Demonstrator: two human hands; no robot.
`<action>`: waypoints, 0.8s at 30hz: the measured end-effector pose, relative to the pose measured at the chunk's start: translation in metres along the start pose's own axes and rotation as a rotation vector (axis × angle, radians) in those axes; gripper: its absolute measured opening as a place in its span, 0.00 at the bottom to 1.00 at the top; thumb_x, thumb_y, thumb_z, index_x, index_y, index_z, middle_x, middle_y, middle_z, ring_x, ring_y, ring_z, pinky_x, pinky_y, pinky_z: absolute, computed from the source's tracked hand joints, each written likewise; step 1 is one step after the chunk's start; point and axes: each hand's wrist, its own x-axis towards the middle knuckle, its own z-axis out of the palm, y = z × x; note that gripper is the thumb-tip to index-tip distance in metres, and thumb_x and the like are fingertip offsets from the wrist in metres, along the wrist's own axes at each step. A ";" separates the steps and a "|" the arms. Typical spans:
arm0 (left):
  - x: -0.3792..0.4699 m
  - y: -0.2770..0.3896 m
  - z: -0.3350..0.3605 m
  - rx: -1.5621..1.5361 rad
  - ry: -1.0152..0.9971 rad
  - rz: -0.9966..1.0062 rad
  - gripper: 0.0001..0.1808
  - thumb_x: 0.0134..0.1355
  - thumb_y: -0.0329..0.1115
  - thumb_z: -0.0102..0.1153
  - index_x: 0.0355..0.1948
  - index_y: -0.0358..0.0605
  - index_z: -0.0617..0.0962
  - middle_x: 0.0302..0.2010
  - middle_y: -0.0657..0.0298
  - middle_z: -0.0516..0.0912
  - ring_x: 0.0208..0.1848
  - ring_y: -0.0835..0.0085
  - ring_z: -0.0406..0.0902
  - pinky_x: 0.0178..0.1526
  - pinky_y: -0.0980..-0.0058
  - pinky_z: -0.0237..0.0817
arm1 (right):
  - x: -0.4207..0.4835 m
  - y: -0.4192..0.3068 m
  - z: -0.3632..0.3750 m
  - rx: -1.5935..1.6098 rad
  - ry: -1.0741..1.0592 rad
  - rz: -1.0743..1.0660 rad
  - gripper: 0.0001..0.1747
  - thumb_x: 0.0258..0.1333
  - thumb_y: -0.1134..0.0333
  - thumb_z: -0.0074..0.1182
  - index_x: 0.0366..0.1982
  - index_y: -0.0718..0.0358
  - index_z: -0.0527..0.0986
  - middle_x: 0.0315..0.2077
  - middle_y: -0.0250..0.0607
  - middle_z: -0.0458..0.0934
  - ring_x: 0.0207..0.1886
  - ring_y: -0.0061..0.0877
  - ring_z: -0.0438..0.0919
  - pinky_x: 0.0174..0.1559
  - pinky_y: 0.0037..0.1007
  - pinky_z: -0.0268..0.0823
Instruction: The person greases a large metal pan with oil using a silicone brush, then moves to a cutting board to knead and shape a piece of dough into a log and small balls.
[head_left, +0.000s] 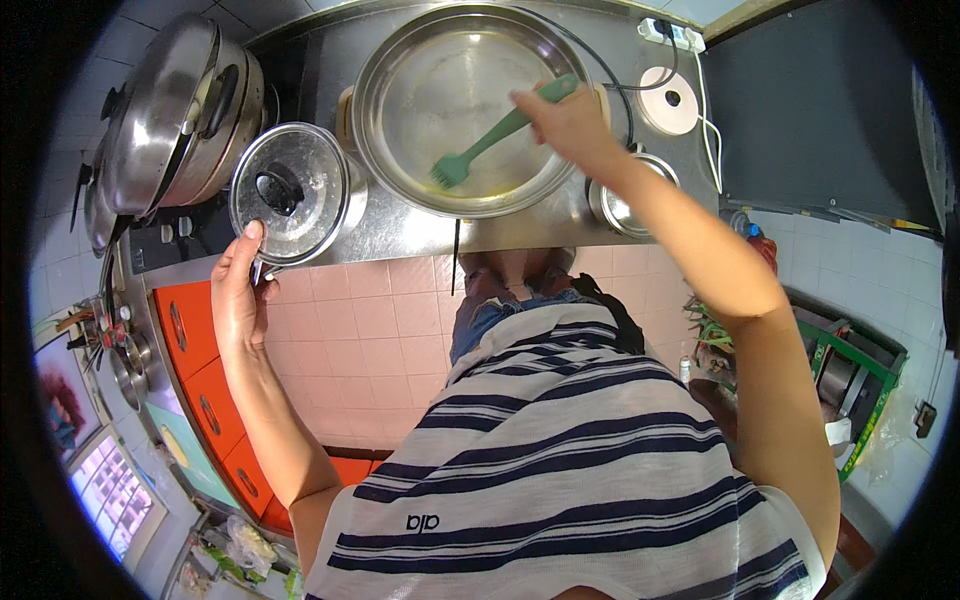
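My right hand (566, 124) grips the handle of a green silicone basting brush (499, 135). The bristle head points down to the left, over the floor of a wide, shallow, round steel pan (420, 97). A thin yellowish film, like oil, shows along the pan's near inner edge. To the left stands a small steel pot (356, 187) under a glass lid (319, 180) with a black knob. At its near left rim, my left hand (241, 281) has the thumb by the lid's edge and the fingers curled around a metal handle, partly hidden.
A large lidded steel steamer pot (165, 127) stands on the black hob (180, 244). Right of the pan are a small steel container (626, 206), a pale disc (669, 101) and a power strip (671, 34) with cables. Orange drawers (214, 405) are at the left.
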 end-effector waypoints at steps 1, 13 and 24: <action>0.000 -0.002 -0.002 0.002 0.004 0.000 0.16 0.62 0.52 0.66 0.32 0.51 0.82 0.23 0.76 0.78 0.20 0.89 0.67 0.19 0.87 0.53 | -0.003 0.003 0.011 0.012 -0.013 0.012 0.20 0.61 0.55 0.59 0.22 0.64 0.77 0.13 0.32 0.75 0.18 0.17 0.74 0.23 0.24 0.65; -0.008 -0.003 -0.019 -0.006 0.088 0.002 0.16 0.60 0.50 0.69 0.32 0.49 0.83 0.24 0.75 0.81 0.21 0.89 0.69 0.20 0.88 0.56 | 0.020 0.013 -0.102 -0.580 0.182 -0.227 0.22 0.67 0.57 0.54 0.20 0.63 0.78 0.11 0.32 0.74 0.15 0.20 0.73 0.22 0.26 0.64; -0.011 -0.002 -0.015 -0.028 0.100 -0.004 0.17 0.61 0.50 0.68 0.33 0.48 0.83 0.24 0.75 0.80 0.19 0.90 0.68 0.19 0.89 0.56 | 0.047 0.014 -0.021 -0.466 -0.111 -0.173 0.26 0.55 0.49 0.63 0.19 0.67 0.79 0.14 0.47 0.78 0.18 0.36 0.78 0.26 0.37 0.71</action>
